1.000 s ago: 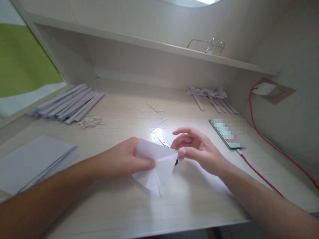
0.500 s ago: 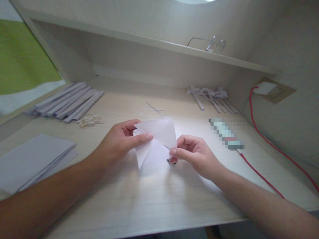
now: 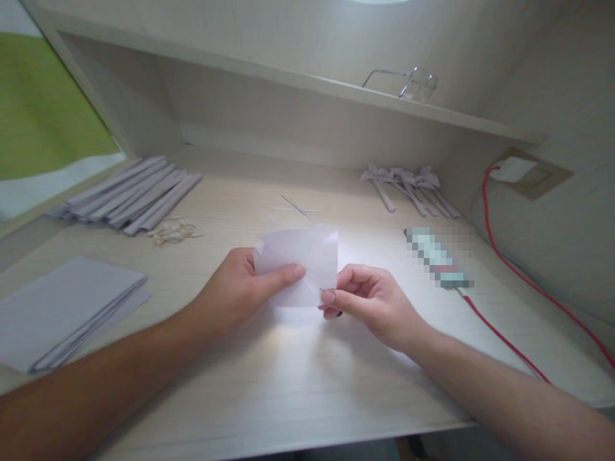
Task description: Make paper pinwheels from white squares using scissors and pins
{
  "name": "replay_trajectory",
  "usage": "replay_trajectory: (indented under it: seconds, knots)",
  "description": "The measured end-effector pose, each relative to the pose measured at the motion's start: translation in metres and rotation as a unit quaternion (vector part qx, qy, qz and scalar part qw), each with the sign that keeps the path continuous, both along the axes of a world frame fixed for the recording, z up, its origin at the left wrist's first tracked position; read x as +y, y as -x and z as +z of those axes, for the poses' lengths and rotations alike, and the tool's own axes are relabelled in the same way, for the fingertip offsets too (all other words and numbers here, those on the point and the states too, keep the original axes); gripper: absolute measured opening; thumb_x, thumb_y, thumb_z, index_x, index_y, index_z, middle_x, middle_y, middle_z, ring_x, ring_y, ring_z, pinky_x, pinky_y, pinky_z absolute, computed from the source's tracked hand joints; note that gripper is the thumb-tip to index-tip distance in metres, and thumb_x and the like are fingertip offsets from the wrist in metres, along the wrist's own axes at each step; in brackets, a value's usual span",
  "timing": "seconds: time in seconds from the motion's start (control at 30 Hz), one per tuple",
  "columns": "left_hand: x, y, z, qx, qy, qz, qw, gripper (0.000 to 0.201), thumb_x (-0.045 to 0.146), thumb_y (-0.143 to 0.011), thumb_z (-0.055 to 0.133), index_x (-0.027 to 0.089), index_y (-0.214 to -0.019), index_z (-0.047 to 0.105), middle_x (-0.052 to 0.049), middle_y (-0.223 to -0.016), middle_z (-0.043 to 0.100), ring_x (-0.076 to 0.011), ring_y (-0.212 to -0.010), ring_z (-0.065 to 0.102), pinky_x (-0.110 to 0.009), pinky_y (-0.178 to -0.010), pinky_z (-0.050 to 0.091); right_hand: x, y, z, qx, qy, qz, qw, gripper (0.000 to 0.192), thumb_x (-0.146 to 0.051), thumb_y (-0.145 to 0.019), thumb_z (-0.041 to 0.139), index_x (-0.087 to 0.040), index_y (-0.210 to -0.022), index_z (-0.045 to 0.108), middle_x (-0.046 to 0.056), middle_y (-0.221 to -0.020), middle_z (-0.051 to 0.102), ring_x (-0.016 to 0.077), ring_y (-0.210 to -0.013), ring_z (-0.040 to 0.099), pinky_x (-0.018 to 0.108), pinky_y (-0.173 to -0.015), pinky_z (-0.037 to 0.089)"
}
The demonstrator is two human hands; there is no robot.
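Fingers (image 3: 288, 275) of the left hand (image 3: 235, 294) pinch the left part of a folded white paper sheet (image 3: 300, 262), thumb across its front, the others hidden behind it. Across from it, the right hand (image 3: 369, 301) nips the sheet's lower right corner between thumb and forefinger, the other fingers curled in. Both hands hold the sheet just above the pale wooden bench (image 3: 307, 378), near its middle, tilted up toward the camera. A small dark object shows under the right hand; what it is cannot be told.

Folded paper strips (image 3: 129, 198) lie in a row at the far left, and a stack of white sheets (image 3: 67, 307) lies nearer. Small paper pinwheels (image 3: 408, 186) sit at the far right, beside a phone (image 3: 439, 259) with a red cable (image 3: 504, 346). Glasses (image 3: 408, 83) rest on the shelf (image 3: 288, 80).
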State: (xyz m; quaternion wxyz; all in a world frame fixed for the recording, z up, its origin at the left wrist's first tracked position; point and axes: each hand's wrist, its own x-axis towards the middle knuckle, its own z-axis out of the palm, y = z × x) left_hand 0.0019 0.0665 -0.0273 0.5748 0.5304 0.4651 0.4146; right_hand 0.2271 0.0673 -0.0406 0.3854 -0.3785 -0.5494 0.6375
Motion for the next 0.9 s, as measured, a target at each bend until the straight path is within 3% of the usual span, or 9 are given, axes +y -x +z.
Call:
replay_trajectory:
  seconds: [0.13, 0.23, 0.37, 0.47, 0.6, 0.9]
  knots:
    - [-0.002, -0.003, 0.005, 0.038, -0.001, 0.03, 0.999, 0.023, 0.037, -0.076, 0.078, 0.017, -0.066, 0.072, 0.001, -0.057, 0.064, -0.0119, -0.049, 0.051, -0.02, -0.045, 0.038, -0.001, 0.0, -0.002, -0.012, -0.026, 0.025, 0.999, 0.017, -0.024, -0.083, 0.084, -0.016, -0.082, 0.068, 0.002, -0.073, 0.075, 0.0127, -0.064, 0.071, 0.025, -0.064, 0.057]
    - [-0.002, -0.002, 0.008, 0.061, 0.019, 0.041, 0.997, 0.024, 0.039, -0.075, 0.076, 0.016, -0.069, 0.071, -0.001, -0.06, 0.065, -0.0137, -0.051, 0.053, -0.022, -0.045, 0.037, -0.004, -0.004, -0.005, -0.006, -0.123, 0.006, 0.992, 0.013, -0.019, -0.091, 0.074, -0.02, -0.101, 0.065, 0.0, -0.079, 0.073, 0.0143, -0.068, 0.071, 0.029, -0.067, 0.057]
    - [0.0, -0.001, 0.009, 0.087, 0.026, 0.039, 0.995, 0.026, 0.041, -0.074, 0.074, 0.016, -0.071, 0.07, -0.001, -0.061, 0.065, -0.0139, -0.052, 0.054, -0.022, -0.047, 0.038, -0.005, -0.01, -0.008, -0.045, -0.298, -0.019, 0.953, 0.029, -0.01, -0.095, 0.065, -0.025, -0.12, 0.063, 0.003, -0.093, 0.073, 0.0161, -0.076, 0.07, 0.033, -0.071, 0.056]
    - [0.0, 0.0, 0.01, 0.084, 0.026, 0.029, 0.996, 0.023, 0.039, -0.073, 0.074, 0.016, -0.072, 0.071, -0.001, -0.063, 0.066, -0.0132, -0.054, 0.055, -0.021, -0.049, 0.041, -0.003, -0.013, -0.005, -0.117, -0.381, 0.012, 0.917, 0.024, -0.009, -0.094, 0.066, -0.022, -0.113, 0.072, 0.007, -0.099, 0.075, 0.019, -0.085, 0.071, 0.035, -0.074, 0.056]
    - [0.0, 0.0, 0.012, 0.087, 0.025, 0.016, 0.996, 0.023, 0.038, -0.074, 0.075, 0.017, -0.065, 0.068, 0.002, -0.056, 0.062, -0.0114, -0.049, 0.05, -0.02, -0.045, 0.036, -0.002, -0.012, 0.0, -0.149, -0.402, 0.026, 0.903, 0.016, -0.008, -0.093, 0.068, -0.019, -0.102, 0.075, 0.006, -0.091, 0.077, 0.0188, -0.082, 0.071, 0.033, -0.072, 0.055]
    - [-0.003, 0.002, 0.008, 0.064, 0.003, -0.001, 0.998, 0.027, 0.04, -0.073, 0.08, 0.018, -0.061, 0.07, -0.001, -0.054, 0.062, -0.0138, -0.047, 0.049, -0.021, -0.041, 0.031, -0.003, -0.011, 0.002, -0.154, -0.347, 0.024, 0.925, 0.009, -0.016, -0.094, 0.07, -0.019, -0.099, 0.076, 0.008, -0.092, 0.077, 0.0211, -0.082, 0.071, 0.036, -0.072, 0.054]
